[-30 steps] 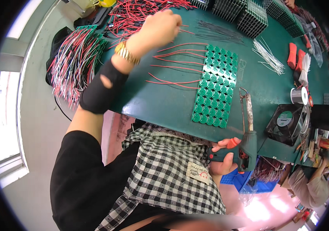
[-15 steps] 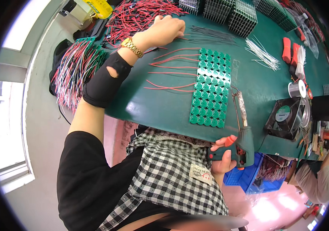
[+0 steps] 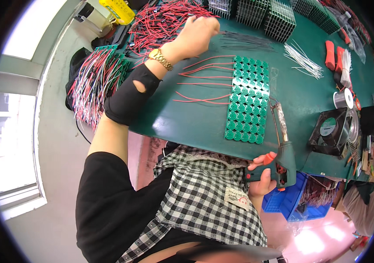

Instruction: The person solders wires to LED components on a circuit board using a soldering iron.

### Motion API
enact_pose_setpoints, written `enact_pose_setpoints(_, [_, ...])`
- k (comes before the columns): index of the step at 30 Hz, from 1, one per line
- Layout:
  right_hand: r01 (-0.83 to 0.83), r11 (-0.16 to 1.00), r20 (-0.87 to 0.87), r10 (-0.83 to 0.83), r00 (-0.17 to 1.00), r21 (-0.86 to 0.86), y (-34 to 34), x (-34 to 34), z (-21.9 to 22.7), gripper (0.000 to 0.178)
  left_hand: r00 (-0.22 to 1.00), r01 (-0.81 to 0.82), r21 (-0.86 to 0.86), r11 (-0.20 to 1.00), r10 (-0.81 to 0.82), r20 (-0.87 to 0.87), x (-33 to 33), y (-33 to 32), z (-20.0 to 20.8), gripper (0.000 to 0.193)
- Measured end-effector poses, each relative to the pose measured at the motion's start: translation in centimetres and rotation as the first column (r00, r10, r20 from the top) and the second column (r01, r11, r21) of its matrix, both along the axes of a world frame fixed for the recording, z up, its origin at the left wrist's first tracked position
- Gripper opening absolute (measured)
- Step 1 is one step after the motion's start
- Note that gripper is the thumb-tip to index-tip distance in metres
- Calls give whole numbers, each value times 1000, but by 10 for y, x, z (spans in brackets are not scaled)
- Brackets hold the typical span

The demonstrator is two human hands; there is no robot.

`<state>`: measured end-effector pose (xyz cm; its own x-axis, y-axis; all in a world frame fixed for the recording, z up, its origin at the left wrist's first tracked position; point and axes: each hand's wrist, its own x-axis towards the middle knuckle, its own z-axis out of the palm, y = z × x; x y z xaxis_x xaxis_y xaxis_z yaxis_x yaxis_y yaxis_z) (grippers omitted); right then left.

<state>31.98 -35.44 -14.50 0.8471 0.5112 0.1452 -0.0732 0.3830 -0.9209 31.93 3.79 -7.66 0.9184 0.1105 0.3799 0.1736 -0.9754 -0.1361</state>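
Observation:
My left hand (image 3: 197, 37), above a black sleeve with holes and a gold watch, is closed at the near right edge of a heap of red and black wires (image 3: 163, 24). Its fingertips are hidden, so what they hold cannot be told. Low in my right hand (image 3: 262, 180) is a dark green soldering gun (image 3: 286, 160) with a red trigger, its metal tip pointing away over the table. Left of that tip lies a panel of round green circuit boards (image 3: 247, 111). Several red wires (image 3: 204, 84) stretch left from the panel's upper half.
A bundle of wired boards (image 3: 97, 83) hangs over the table's left edge. Dark thin wires (image 3: 248, 41), white wires (image 3: 303, 61) and stacked boards (image 3: 280, 22) lie farther back. At right are a solder spool (image 3: 343, 99), a black fan (image 3: 328, 131) and a blue crate (image 3: 298, 197).
The scene has shifted slightly right in the picture. My left hand has turned a little beside the wire heap. My right hand keeps its grip on the soldering gun.

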Motion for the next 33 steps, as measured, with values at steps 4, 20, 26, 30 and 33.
enact_pose_setpoints(4, [-16, 1000, 42, 17, 999, -14, 2, 2, -1, 47, 877, 258, -398, 880, -40, 479, -9, -13, 39, 10])
enact_pose_setpoints(20, [-22, 1000, 51, 20, 998, 21, 5, 1, 4, 46, 985, 20, -369, 929, 45, 167, -64, 18, -14, 12])
enact_pose_setpoints(26, [9, 1000, 34, -10, 999, 14, 4, 0, 6, 47, 970, -177, -319, 931, 220, 102, -73, 12, -8, 15])
enact_pose_setpoints(30, [-27, 999, 4, 27, 1000, 37, 4, 2, 5, 52, 944, -327, -335, 884, 323, -69, -92, 10, -2, 18])
enact_pose_setpoints(33, [-37, 999, -1, 37, 999, 31, 3, 2, 4, 52, 936, -337, -419, 843, 347, -57, -93, 16, -8, 21])
